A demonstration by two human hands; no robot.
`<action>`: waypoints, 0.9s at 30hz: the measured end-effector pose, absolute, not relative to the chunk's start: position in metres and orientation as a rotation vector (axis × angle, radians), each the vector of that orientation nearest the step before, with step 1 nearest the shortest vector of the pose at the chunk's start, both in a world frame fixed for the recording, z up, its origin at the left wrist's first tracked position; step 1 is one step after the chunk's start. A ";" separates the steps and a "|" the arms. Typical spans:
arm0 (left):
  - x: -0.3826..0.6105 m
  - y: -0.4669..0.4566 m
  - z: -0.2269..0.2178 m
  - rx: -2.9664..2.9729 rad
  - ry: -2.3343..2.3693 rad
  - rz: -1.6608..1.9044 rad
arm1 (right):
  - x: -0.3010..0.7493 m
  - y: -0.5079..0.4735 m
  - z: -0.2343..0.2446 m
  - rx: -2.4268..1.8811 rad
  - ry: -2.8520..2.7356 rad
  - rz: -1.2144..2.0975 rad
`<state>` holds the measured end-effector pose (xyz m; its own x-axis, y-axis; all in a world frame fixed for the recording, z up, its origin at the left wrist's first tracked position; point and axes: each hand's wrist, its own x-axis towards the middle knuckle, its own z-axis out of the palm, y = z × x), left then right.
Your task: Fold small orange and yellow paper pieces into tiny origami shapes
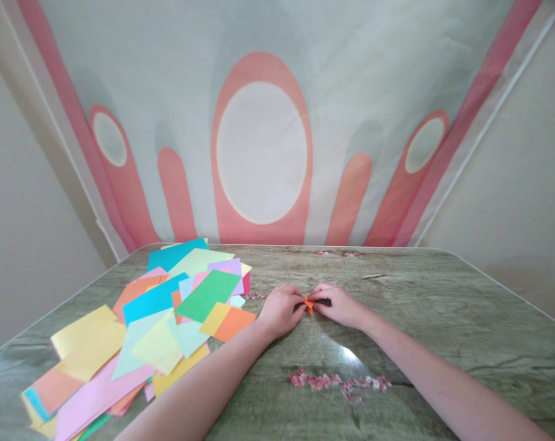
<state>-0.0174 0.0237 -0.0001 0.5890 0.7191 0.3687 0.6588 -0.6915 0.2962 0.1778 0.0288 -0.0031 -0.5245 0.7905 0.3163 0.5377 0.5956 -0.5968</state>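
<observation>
Between my two hands, near the middle of the table, is a small folded piece of orange paper. My left hand pinches its left side with thumb and fingers. From the other side, my right hand grips its right edge in the same way. Only a small pointed part of the paper shows between the fingertips; the rest is hidden by them. The fold's exact shape is too small to make out.
A spread heap of coloured paper sheets, with a green sheet and a yellow sheet, covers the table's left side. The wood-patterned table bears printed pink flowers. Behind it hangs a pink and grey backdrop.
</observation>
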 end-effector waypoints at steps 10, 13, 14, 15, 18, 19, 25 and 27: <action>-0.015 0.022 0.001 2.568 1.259 0.758 | 0.178 0.030 -0.006 -1.072 -2.204 0.612; -0.014 0.022 0.001 2.533 1.303 0.765 | 0.177 0.030 -0.008 -1.092 -2.181 0.583; -0.014 0.023 0.001 2.523 1.315 0.768 | 0.177 0.029 -0.008 -1.098 -2.176 0.577; -0.014 0.023 0.001 2.514 1.328 0.771 | 0.176 0.029 -0.008 -1.102 -2.173 0.576; -0.014 0.024 -0.001 2.496 1.354 0.777 | 0.176 0.029 -0.009 -1.117 -2.171 0.579; -0.014 0.025 -0.002 2.494 1.358 0.776 | 0.176 0.029 -0.009 -1.126 -2.166 0.572; -0.014 0.026 -0.003 2.494 1.367 0.775 | 0.175 0.030 -0.012 -1.190 -2.124 0.494; -0.014 0.026 -0.004 2.499 1.367 0.774 | 0.175 0.030 -0.014 -1.210 -2.112 0.464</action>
